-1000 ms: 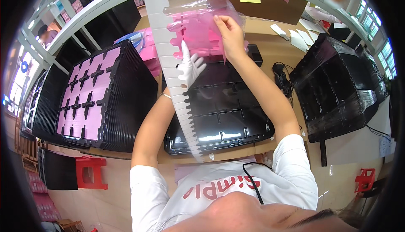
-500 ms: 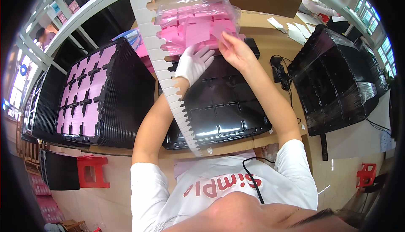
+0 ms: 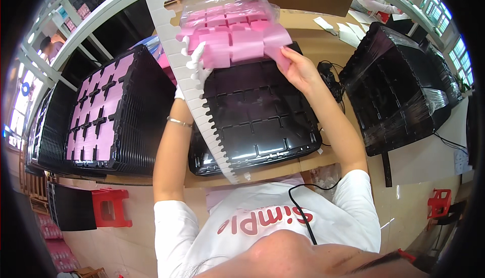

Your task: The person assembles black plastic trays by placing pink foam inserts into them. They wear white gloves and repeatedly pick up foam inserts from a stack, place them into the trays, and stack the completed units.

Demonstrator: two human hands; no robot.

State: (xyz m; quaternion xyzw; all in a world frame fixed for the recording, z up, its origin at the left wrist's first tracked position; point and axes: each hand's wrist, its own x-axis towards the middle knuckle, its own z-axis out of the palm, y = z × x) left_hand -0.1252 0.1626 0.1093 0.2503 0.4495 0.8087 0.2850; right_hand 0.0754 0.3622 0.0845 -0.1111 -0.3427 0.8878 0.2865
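A clear plastic bag of pink foam pieces point(image 3: 235, 25) is held up over the far end of a black compartmented tray point(image 3: 252, 121) on the bench. My left hand point(image 3: 194, 63), in a white glove, grips the bag's left lower corner. My bare right hand point(image 3: 298, 68) pinches a pink foam piece at the bag's right lower edge. A long white notched strip point(image 3: 194, 86) runs diagonally in front of my left hand and partly hides it.
A stack of black trays topped with pink foam inserts point(image 3: 96, 119) stands to the left. Wrapped black tray stacks point(image 3: 404, 81) stand to the right, a black cable point(image 3: 328, 78) beside the tray. Red stools point(image 3: 108, 207) are on the floor. Another person point(image 3: 48, 48) stands far left.
Both hands have drawn the bag of pink foam nearer and lower over the black tray. My hands have spread apart to its two lower corners.
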